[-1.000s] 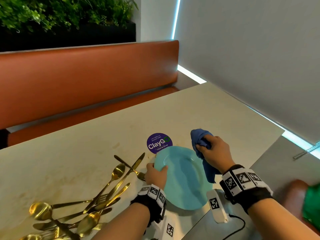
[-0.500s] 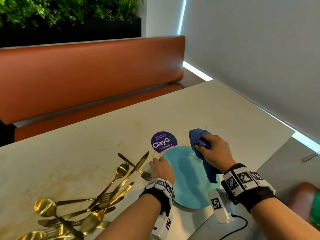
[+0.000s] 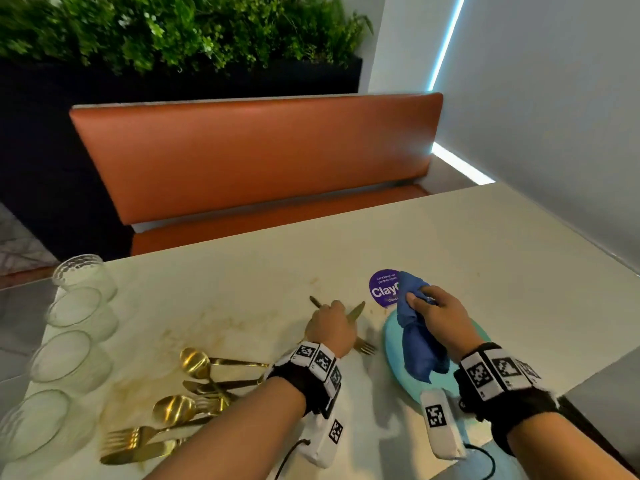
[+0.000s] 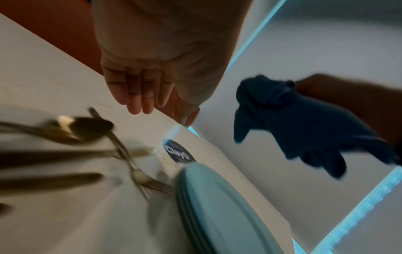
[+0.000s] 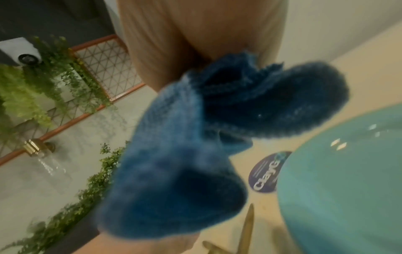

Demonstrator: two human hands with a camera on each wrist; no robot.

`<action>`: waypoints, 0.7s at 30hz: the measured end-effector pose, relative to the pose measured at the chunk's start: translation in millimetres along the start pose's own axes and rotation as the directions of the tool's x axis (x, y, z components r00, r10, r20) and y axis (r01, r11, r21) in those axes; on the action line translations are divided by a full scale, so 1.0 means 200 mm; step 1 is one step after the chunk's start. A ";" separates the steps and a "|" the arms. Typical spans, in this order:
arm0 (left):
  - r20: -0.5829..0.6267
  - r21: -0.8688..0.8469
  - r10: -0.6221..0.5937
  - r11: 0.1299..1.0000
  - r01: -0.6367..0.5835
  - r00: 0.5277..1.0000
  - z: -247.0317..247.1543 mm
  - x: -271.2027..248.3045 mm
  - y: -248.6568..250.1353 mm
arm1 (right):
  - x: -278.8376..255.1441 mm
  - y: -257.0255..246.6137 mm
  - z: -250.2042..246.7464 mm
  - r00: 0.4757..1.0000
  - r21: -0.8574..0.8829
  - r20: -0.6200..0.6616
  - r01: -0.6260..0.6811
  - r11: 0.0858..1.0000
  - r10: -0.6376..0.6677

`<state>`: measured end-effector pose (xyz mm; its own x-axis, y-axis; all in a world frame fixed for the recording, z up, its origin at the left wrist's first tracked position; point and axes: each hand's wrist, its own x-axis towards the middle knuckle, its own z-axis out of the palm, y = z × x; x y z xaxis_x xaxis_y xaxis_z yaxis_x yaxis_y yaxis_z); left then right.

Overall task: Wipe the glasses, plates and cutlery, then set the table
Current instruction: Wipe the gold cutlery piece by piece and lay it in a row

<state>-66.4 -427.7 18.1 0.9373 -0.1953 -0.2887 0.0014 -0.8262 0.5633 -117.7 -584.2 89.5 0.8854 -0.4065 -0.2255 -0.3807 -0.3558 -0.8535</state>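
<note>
My right hand (image 3: pixel 443 320) grips a bunched blue cloth (image 3: pixel 417 351) that hangs over a teal plate (image 3: pixel 392 342) at the table's near right. The left wrist view shows the cloth (image 4: pixel 293 123) held clear above the plate (image 4: pixel 217 206), whose edge looks like a stack. My left hand (image 3: pixel 330 325) hovers left of the plate over a gold knife (image 3: pixel 356 311) and fork (image 3: pixel 365 348). Its fingers (image 4: pixel 141 96) are straight and hold nothing. More gold cutlery (image 3: pixel 194 403) lies in a loose pile nearer me.
Several clear glasses (image 3: pixel 83 275) stand in a row along the table's left edge. A round purple sticker (image 3: pixel 382 289) lies just beyond the plate. An orange bench (image 3: pixel 259 157) runs behind the pale table (image 3: pixel 485 254); a grey wall closes the right side.
My left hand has let go of the plate's rim and moved left over the knife and fork. My right hand keeps the cloth, shifted slightly left. My head has turned left, showing the glasses.
</note>
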 end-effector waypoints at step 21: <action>0.163 0.184 -0.027 0.983 -0.004 0.986 -0.29 -0.12 -0.61 | -0.24 -0.01 0.55 0.902 0.416 0.136 -0.427 0.803 0.409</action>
<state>-68.5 -291.3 0.6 0.8677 -0.2565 -0.4259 -0.0662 -0.9086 0.4123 -130.1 -470.8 51.1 0.6794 -0.3979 -0.6165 -0.5727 0.2376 -0.7846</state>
